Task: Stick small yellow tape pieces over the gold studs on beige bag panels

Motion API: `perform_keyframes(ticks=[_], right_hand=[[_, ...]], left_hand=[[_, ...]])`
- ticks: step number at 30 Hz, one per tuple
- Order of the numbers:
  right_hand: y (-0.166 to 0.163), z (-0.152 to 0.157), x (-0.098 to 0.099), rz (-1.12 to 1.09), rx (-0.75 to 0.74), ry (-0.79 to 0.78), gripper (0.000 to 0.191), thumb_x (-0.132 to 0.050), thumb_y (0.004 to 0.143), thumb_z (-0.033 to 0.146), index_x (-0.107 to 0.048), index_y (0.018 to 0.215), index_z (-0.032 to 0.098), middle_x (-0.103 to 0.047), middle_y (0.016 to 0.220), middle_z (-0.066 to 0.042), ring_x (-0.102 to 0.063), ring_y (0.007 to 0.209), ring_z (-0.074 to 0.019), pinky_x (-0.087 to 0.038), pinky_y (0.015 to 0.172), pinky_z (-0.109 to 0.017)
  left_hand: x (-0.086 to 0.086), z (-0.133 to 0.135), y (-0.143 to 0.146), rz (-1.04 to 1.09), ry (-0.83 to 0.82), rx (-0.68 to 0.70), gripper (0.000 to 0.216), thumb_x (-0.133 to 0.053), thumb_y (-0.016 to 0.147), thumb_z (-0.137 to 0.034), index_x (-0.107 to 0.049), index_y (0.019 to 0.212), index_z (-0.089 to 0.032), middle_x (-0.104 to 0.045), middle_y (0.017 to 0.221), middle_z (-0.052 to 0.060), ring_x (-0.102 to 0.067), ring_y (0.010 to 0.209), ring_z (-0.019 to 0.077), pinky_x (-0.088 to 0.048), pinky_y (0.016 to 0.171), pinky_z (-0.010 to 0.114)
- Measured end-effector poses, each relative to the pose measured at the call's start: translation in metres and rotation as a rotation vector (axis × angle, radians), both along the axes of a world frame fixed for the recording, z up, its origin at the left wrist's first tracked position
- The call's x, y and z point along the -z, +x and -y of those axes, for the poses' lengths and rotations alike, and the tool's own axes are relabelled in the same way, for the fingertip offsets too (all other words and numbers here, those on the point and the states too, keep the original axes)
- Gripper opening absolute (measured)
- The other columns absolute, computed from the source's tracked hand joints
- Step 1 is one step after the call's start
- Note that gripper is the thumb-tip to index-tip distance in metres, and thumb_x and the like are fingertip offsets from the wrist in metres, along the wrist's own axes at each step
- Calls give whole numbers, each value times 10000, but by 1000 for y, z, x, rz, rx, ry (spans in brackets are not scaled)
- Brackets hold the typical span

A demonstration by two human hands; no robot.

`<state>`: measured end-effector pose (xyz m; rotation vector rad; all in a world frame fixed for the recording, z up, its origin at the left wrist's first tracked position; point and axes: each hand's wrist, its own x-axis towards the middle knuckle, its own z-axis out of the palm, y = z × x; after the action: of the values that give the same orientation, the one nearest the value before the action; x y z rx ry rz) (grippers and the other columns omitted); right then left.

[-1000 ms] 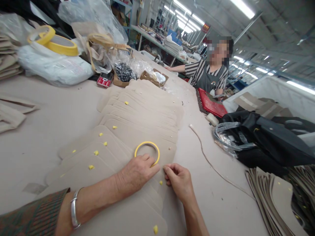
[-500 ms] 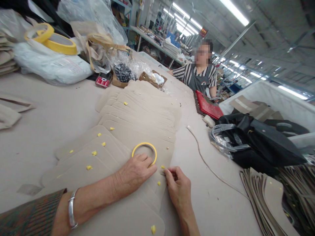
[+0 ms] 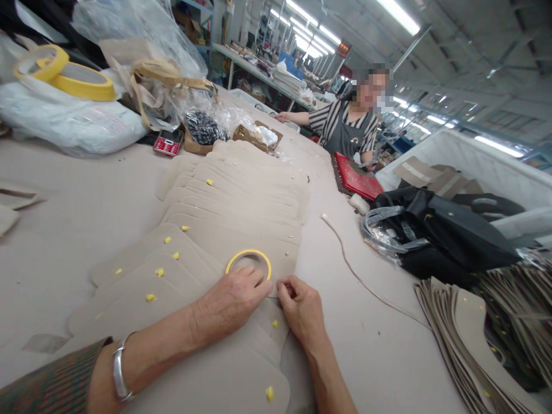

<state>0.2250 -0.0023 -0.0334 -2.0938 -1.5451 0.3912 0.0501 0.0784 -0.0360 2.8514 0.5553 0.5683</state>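
My left hand point(image 3: 241, 296) is closed on the near rim of a thin roll of yellow tape point(image 3: 249, 252), which rests over the overlapping beige panels point(image 3: 228, 207). Just to its right, my right hand point(image 3: 302, 305) is pinched at the right edge of a panel; whatever is between the thumb and finger is hidden. The two hands almost touch. Small bits of yellow tape point(image 3: 150, 298) sit on several panels, and one tape bit point(image 3: 275, 324) lies right below my fingers. Tiny gold-coloured studs point(image 3: 287, 253) show along the panels' right side.
Thicker yellow tape rolls point(image 3: 84, 80) lie on a white plastic bag point(image 3: 69, 118) at the far left. A red calculator point(image 3: 168, 142) and small boxes stand behind the panels. Black bags point(image 3: 452, 230) and stacked panels point(image 3: 452, 333) fill the right. A co-worker point(image 3: 351, 123) is across the table.
My right hand has come up and left, closer to my left hand, and the yellow bit at its fingertips is now out of sight. The view has shifted slightly; the co-worker's arm reaches farther out.
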Motion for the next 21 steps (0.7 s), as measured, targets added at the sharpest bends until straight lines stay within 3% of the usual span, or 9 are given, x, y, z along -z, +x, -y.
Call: perform_keyframes(ticks=[5,9,12,17,21], right_hand=[[6,10,-17,-168,-152,-136,215,-569,824,195,-687,645,192,-658,595,30,-592,564,-132,-396,527,-207],[0,17,-22,-250,-126,192,157,-562,871,193,-718,853,180,-707,763,-23,-625,666,-146,-480,628,-234],[-10,18,-23,-273,-218,384,215,-553,887,147,-675,1059,189,-704,899,-54,-636,765,-155,-517,693,-257],[-17,16,-25,-202,-282,467,305,-544,878,79,-627,1148,195,-692,952,-67,-637,811,-159,-531,738,-280],[-17,15,-29,-260,-302,428,282,-519,882,66,-650,1098,192,-702,930,-57,-652,815,-156,-526,747,-272]], left_hand=[[-9,-2,-7,149,-90,73,209,-369,957,-105,-554,994,-194,-553,770,3,-525,688,163,-423,615,265],[-7,-1,-8,331,-117,93,195,-397,985,-170,-522,1133,-179,-610,781,2,-584,667,131,-461,596,220],[-9,1,-5,397,-120,109,212,-409,990,-184,-499,1182,-187,-671,878,25,-650,764,137,-515,670,225],[-17,3,-4,362,-153,139,275,-400,997,-185,-445,1269,-194,-702,1047,49,-678,935,142,-542,821,241],[-16,3,-6,309,-165,68,306,-375,1006,-212,-397,1310,-179,-704,1062,65,-685,946,155,-552,805,244]])
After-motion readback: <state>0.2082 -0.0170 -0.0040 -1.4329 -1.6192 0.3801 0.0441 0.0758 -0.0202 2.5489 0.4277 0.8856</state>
